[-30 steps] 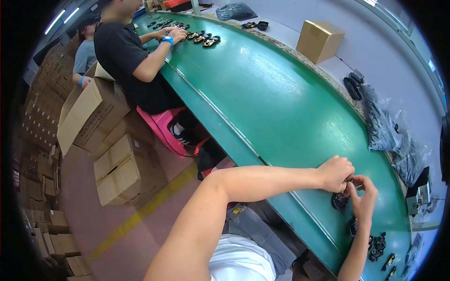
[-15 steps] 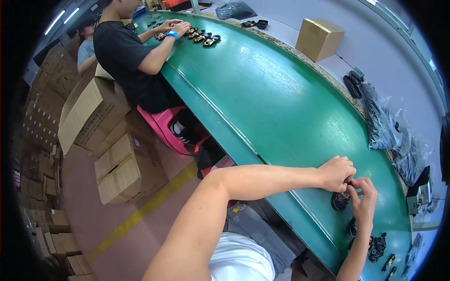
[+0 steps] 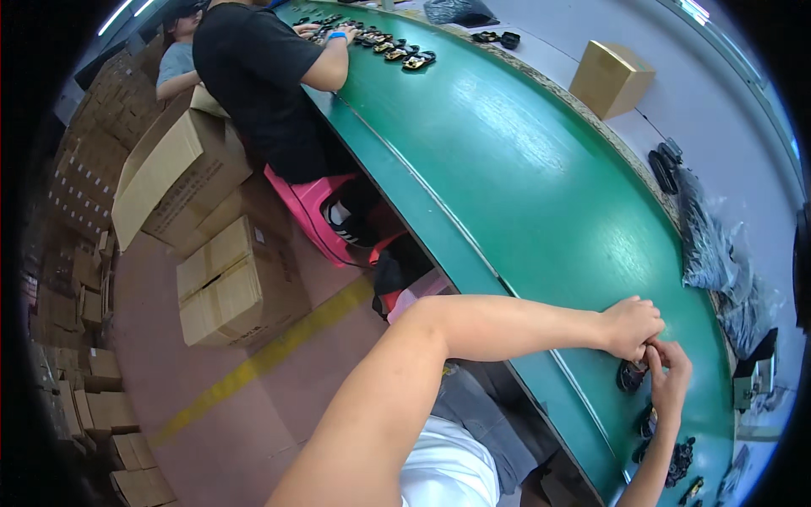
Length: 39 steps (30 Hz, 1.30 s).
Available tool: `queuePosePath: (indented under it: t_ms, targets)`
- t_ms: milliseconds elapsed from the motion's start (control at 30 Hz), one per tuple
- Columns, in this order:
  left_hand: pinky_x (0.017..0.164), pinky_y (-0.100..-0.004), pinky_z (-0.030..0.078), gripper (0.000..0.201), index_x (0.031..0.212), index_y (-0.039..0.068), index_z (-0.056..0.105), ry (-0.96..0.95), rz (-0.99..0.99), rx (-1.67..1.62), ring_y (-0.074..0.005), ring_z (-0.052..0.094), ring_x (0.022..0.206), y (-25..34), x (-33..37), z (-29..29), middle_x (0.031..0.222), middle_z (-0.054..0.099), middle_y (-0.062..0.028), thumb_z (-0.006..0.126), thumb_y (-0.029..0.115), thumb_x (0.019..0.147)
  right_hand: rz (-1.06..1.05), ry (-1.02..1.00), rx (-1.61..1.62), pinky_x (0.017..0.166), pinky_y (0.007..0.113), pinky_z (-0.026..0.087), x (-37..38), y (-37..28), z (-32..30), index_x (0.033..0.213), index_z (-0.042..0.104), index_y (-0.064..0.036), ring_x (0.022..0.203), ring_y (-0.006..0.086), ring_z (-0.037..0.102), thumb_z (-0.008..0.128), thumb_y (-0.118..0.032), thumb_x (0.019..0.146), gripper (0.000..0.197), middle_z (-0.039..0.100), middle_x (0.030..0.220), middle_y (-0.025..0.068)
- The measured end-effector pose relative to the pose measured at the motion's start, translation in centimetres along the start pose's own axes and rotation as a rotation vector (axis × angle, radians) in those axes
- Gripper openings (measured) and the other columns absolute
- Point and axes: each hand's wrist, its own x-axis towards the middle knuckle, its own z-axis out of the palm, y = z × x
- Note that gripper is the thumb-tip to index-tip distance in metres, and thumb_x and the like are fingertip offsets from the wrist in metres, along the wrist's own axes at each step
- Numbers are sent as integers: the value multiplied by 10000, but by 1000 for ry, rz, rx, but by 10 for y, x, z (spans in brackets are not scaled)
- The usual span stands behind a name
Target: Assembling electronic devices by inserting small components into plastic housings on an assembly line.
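Over the near right part of the green table (image 3: 541,211), my left hand (image 3: 634,328) is closed, its fingertips against those of my right hand (image 3: 672,372). My right thumb and fingers are pinched together at the same spot. Whatever lies between the fingertips is small and mostly hidden. Just below them sits a small black item (image 3: 631,377) with a rounded body, partly covered by my right hand. More dark items (image 3: 647,421) lie beside my right wrist, followed by a heap of small black parts (image 3: 681,460) and a small black-and-gold piece (image 3: 693,488).
A co-worker in a black shirt (image 3: 262,84) sits on a pink stool (image 3: 308,207) at the table's far left, beside a row of black-and-gold items (image 3: 418,60). Cartons (image 3: 241,291) stand on the floor. Along the far edge are a box (image 3: 610,78) and plastic bags (image 3: 705,245).
My view has turned, so the scene sits farther right in the picture. My hands stay together at the same spot over the black item. The co-worker's arms have shifted along the row.
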Motion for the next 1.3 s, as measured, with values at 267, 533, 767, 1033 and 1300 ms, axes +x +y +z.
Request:
queuePosePath:
  t_ms: [267,533,767,1033,1300]
  targets:
    - [709,-499,557,214,689,55,725,-35,-196,243,-424,682,753,-3,38,-55,770,690,-213,720,269,692,97,253,-193,831,312,508,-62,22,-85,1187,687,15,919,164,651,660,-57,932,267,714,1015,81]
    - [939,-439,492,261,1084,-6,674,-43,-178,275,-377,635,1022,-33,25,-107,1034,683,-186,687,175,897,440,554,-369,968,384,499,-164,99,-159,1267,676,-56,1147,236,645,728,-325,916,445,695,1237,118]
    - [908,-376,497,317,1219,-4,613,-116,-58,262,-306,603,1092,2,11,-73,1198,618,-151,661,139,940,459,433,-458,1202,468,315,-236,144,-130,1527,429,-105,1458,399,356,822,-475,781,921,382,1570,213]
    - [708,-264,483,398,1307,17,566,-210,-330,59,-146,548,952,25,-4,-82,1228,578,-75,668,115,935,103,356,-387,1136,450,420,-167,164,-138,1440,549,-144,1342,355,521,852,-399,760,786,546,1455,148]
    - [901,-370,495,444,1261,27,569,-235,-62,120,-284,593,1035,33,-9,-67,1214,606,-147,707,41,839,-131,175,-288,1121,445,436,-66,165,-121,1384,604,-130,1309,356,547,868,-369,748,729,580,1407,156]
